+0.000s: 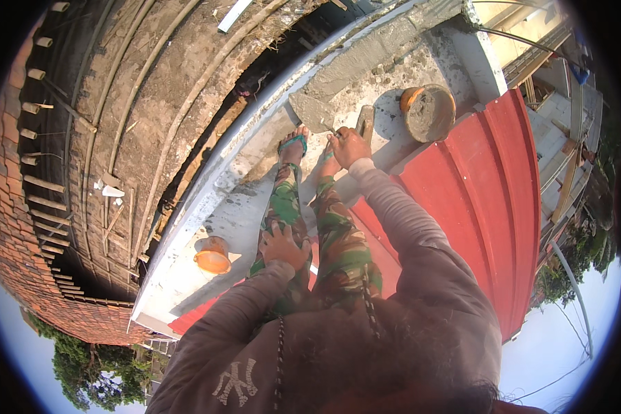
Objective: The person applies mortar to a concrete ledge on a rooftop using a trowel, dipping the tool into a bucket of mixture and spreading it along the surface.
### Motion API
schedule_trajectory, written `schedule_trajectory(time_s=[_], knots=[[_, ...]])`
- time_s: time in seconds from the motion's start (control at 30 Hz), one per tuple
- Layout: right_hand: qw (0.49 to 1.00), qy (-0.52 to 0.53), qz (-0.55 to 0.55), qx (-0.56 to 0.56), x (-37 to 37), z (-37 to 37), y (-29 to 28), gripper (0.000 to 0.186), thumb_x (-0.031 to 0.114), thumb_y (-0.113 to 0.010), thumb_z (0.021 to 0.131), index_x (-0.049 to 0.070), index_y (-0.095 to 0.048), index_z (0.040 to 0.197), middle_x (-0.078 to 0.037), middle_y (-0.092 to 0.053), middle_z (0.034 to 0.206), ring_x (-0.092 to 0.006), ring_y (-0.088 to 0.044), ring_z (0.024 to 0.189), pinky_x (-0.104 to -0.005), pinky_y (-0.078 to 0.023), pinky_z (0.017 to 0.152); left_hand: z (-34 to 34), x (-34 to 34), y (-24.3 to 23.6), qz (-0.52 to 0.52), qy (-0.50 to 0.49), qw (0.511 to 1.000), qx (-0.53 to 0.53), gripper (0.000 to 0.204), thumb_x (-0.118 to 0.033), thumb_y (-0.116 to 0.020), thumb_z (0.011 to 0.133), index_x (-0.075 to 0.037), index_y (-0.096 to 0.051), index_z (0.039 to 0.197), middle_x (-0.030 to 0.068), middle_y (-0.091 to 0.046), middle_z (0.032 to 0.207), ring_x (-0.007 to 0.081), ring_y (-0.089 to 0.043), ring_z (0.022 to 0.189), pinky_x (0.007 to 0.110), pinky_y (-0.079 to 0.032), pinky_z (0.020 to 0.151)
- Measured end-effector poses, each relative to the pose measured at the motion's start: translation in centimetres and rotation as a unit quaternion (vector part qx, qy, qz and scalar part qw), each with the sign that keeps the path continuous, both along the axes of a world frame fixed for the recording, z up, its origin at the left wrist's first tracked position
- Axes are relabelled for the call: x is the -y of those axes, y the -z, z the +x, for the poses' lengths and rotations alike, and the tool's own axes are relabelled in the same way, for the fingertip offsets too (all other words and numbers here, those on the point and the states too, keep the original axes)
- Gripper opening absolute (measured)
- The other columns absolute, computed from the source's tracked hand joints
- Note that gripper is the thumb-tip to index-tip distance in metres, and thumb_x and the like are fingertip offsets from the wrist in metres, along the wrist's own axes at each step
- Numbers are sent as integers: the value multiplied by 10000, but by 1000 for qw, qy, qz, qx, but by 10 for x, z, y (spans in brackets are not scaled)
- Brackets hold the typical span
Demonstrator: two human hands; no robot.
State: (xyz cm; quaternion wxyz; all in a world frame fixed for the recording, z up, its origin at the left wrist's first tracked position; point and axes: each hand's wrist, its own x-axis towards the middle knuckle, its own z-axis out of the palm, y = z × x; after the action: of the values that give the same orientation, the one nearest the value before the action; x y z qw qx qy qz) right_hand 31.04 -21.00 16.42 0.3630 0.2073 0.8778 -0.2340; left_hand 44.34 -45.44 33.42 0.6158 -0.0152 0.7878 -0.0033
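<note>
My right hand (350,146) is closed on a trowel, its grey, mortar-smeared blade (310,112) lying low over the ledge just beyond my feet. Beside those fingers a brown, wooden-looking piece (368,121) sticks up; whether it touches my hand I cannot tell. My left hand (284,246) rests with fingers spread on my left leg, in camouflage trousers. To the right of the trowel stands an orange bucket (451,103) with grey mortar (424,114) in it. Fresh mortar (366,63) runs along the ledge's far edge.
A smaller orange container (212,261) sits on the white concrete ledge (231,217) at left. Past the ledge's left edge is a drop to earth with long poles (176,117), and a tiled roof (21,228). Red metal roofing sheets (476,207) slope away at right.
</note>
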Motion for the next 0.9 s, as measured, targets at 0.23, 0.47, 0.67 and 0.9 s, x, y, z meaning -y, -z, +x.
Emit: schedule_trajectory(time_s=[0.23,0.47,0.67,0.9], knots=[[917,-272,273,-100,-108,-203,-64,385,339,-560,919,102,-723,1174,-156,-682,1226,-354,-617,1190,-503,-470,1026,-1,1,-4,1,-51,999,-13,805,-616,-560,888,-134,-466,1527,174,-330,1637,497,-333,1452,640,-350,1105],[763,-497,413,-6,-91,-310,-32,300,206,-540,997,155,-727,1226,-118,-699,1229,-308,-678,1134,-519,-439,986,-2,4,-6,9,-114,993,-3,841,-631,-576,883,-109,-454,1531,185,-301,1640,481,-313,1466,633,-297,1154],[814,-517,264,28,44,-215,-43,298,227,-517,1011,143,-728,1204,-111,-687,1209,-317,-664,1142,-506,-427,980,-6,4,-7,6,-130,991,12,844,-652,-553,893,-109,-454,1532,186,-298,1642,484,-310,1471,649,-308,1142],[925,-369,81,-25,84,-86,-62,303,237,-545,945,120,-719,1164,-120,-674,1163,-304,-648,1126,-491,-438,960,-7,4,-5,5,-101,995,12,841,-635,-551,889,-112,-437,1539,184,-296,1641,479,-315,1469,639,-331,1137]])
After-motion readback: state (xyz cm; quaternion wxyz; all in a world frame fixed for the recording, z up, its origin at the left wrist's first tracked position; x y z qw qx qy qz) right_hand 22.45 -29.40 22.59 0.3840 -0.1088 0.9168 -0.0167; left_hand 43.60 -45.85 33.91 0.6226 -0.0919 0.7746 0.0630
